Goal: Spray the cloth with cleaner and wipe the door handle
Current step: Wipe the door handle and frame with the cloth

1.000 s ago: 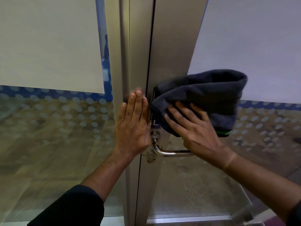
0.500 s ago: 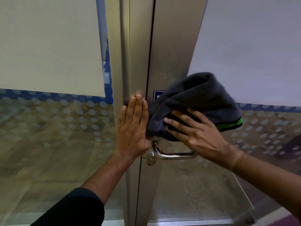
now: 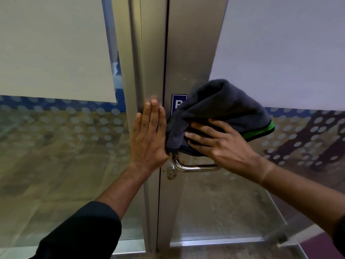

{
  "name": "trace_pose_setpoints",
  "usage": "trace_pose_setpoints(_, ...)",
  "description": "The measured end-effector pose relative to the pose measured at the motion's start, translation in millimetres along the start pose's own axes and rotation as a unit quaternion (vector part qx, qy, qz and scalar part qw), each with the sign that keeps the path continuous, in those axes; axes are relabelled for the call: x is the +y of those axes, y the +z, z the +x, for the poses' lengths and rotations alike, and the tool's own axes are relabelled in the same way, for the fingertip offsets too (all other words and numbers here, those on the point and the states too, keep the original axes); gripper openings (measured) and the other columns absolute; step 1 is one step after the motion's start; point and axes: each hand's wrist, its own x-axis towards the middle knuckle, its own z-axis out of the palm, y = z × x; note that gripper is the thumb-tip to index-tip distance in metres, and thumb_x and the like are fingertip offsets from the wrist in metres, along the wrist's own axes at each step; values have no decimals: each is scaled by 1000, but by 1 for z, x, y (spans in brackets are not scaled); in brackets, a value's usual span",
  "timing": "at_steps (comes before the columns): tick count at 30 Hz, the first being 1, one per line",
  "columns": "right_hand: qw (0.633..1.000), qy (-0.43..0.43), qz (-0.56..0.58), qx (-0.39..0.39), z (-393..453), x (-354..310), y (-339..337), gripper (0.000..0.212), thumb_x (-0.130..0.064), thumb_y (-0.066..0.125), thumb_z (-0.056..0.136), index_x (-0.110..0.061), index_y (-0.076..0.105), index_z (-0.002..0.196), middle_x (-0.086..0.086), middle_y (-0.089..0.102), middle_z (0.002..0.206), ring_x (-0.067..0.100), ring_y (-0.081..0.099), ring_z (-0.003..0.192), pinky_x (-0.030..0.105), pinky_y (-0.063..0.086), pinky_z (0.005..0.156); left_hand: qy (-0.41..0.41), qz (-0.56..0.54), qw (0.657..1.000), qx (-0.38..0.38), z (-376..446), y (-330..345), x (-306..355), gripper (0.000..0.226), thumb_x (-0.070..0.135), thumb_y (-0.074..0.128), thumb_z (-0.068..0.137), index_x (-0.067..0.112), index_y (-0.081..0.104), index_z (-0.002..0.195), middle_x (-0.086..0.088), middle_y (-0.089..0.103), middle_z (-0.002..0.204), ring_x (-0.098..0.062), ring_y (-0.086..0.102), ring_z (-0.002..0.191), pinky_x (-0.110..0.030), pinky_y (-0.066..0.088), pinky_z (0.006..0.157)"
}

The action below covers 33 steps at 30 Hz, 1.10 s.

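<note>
One cloth (image 3: 220, 107) under right hand (image 3: 222, 144), above handle (image 3: 194, 167), left hand (image 3: 148, 139) flat on frame (image 3: 149, 53)

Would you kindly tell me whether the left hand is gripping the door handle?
No, the left hand lies flat on the metal frame, while the door handle shows bare below the cloth.

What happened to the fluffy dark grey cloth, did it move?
Yes. The dark grey cloth slid down: before, it covered the top of the blue sign; now that top shows and the cloth hangs right by the silver lever handle.
</note>
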Motion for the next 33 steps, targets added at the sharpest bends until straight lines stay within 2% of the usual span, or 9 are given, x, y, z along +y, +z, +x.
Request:
trace_pose_setpoints(4, 996, 77, 16, 46, 6, -2, -6, 46, -16, 31, 94, -20, 50, 137, 3, 38, 152, 27, 26, 143, 47, 17, 112, 0, -11, 1000, 6, 0, 0, -1, 70, 38, 20, 100, 10, -19, 151, -4, -31, 159, -19, -18, 149, -38, -7, 122)
trace_pose_setpoints(8, 999, 28, 2, 21, 6, 1, -6, 44, -19, 33, 95, -19, 52, 135, 3, 37, 153, 29, 23, 144, 50, 14, 113, -1, -9, 1000, 5, 1, -2, 1, 74, 43, 22, 100, 10, -19, 151, -4, -31, 159, -20, -19, 149, -38, -7, 123)
trace_pose_setpoints(11, 1000, -6, -11, -13, 4, 1, -7, 45, -21, 33, 94, -20, 55, 133, 2, 37, 153, 26, 17, 146, 48, 5, 115, 0, -20, 1000, -2, 0, -4, 2, 76, 55, 11, 98, 10, -19, 152, -4, -32, 158, -20, -19, 149, -38, -8, 122)
trace_pose_setpoints(14, 1000, -13, 17, -9, 6, 2, -12, 46, -21, 32, 91, -23, 62, 126, -2, 43, 149, 23, 24, 144, 46, 12, 113, -2, -19, 1000, -21, 2, -7, 3, 76, 57, 5, 97, 10, -22, 151, -4, -34, 157, -20, -22, 149, -38, -9, 122)
trace_pose_setpoints(17, 984, 45, 139, 107, -2, 8, -20, 40, -6, 50, 87, -18, 65, 122, 4, 55, 139, 23, 47, 131, 43, 31, 102, -3, -27, 1000, -16, 1, -7, 3, 71, 50, 6, 98, 11, -20, 152, -4, -32, 159, -20, -20, 149, -38, -8, 123)
trace_pose_setpoints(20, 920, 191, 252, 230, -15, 10, -23, 62, 12, 59, 76, -14, 50, 132, 15, 56, 132, 30, 52, 118, 47, 46, 90, -9, -18, 1000, -8, 2, -4, 2, 74, 35, 25, 97, 10, -18, 152, -5, -29, 160, -21, -18, 150, -38, -8, 122)
trace_pose_setpoints(25, 873, 280, 284, 282, -18, 11, -23, 59, 4, 53, 78, -12, 42, 134, 16, 50, 120, 28, 49, 105, 42, 50, 84, -4, -1, 1000, -11, 1, -3, 0, 77, 29, 33, 96, 8, -18, 151, -8, -29, 159, -22, -18, 149, -39, -10, 122)
trace_pose_setpoints(29, 892, 268, 271, 243, -18, 5, -19, 65, 2, 55, 75, -12, 42, 136, 10, 38, 111, 20, 42, 97, 31, 47, 77, -2, 1, 1000, -12, 1, -3, 0, 79, 29, 35, 97, 9, -19, 151, -7, -30, 159, -21, -20, 149, -39, -10, 122)
trace_pose_setpoints(33, 939, 220, 208, 163, -10, -3, -15, 61, -21, 50, 77, -16, 41, 137, 12, 39, 106, 27, 46, 85, 33, 45, 62, -1, 5, 1000, -15, 1, -3, -1, 83, 28, 39, 95, 8, -18, 151, -8, -30, 159, -22, -20, 149, -39, -10, 122)
